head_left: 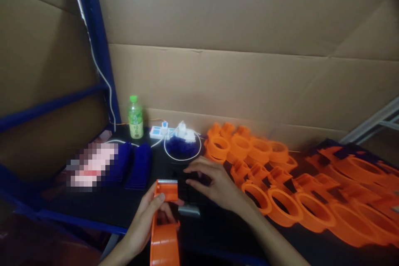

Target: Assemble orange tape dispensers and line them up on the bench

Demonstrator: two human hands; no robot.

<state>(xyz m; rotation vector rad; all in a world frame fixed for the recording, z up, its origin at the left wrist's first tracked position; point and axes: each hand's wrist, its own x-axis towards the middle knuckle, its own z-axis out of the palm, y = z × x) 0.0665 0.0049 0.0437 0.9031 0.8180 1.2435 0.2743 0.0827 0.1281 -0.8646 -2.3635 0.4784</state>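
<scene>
Plainly, left hand [146,217] grips orange dispenser [164,242] (right hand [215,183] nearby).

The tape dispenser [164,239] looks smooth plastic, its blade [167,181] shiny metal, the wall [243,87] matt cardboard.

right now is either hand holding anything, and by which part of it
The left hand holds an orange tape dispenser just below its toothed blade, thumb pressed near that end. The right hand, open, holds nothing visible.
</scene>
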